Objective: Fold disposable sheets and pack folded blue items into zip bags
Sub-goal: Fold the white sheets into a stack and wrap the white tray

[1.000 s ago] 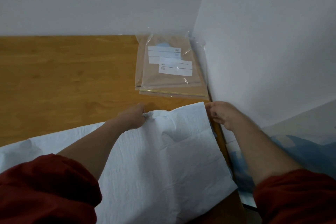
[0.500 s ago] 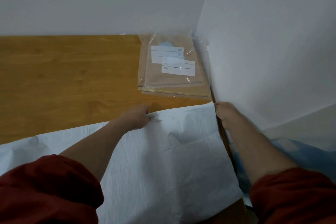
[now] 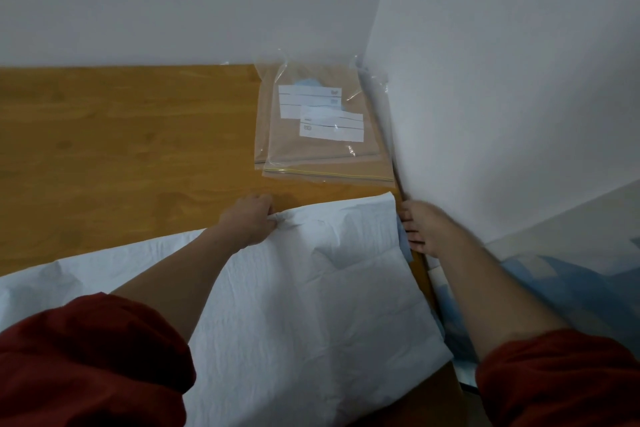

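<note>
Wooden table (image 3: 121, 149). White disposable sheet (image 3: 311, 305) lies on it, running from the grip back toward the person. Zip bags (image 3: 322, 135) stacked just beyond the grip, apart from it. Left hand (image 3: 249, 222) pinches the sheet's far edge. Right hand (image 3: 424, 229): fingers against the sheet's right edge, pinch or not cannot be told.

Two hands show, the left hand (image 3: 247, 224) and the right hand (image 3: 424, 227), with two red sleeves (image 3: 90, 364) behind them. At the fingers lies one white sheet (image 3: 311, 305). Just beyond the fingertips are two overlapping bags (image 3: 311, 159) bearing two white labels (image 3: 332, 128), on one table (image 3: 121, 149).
</note>
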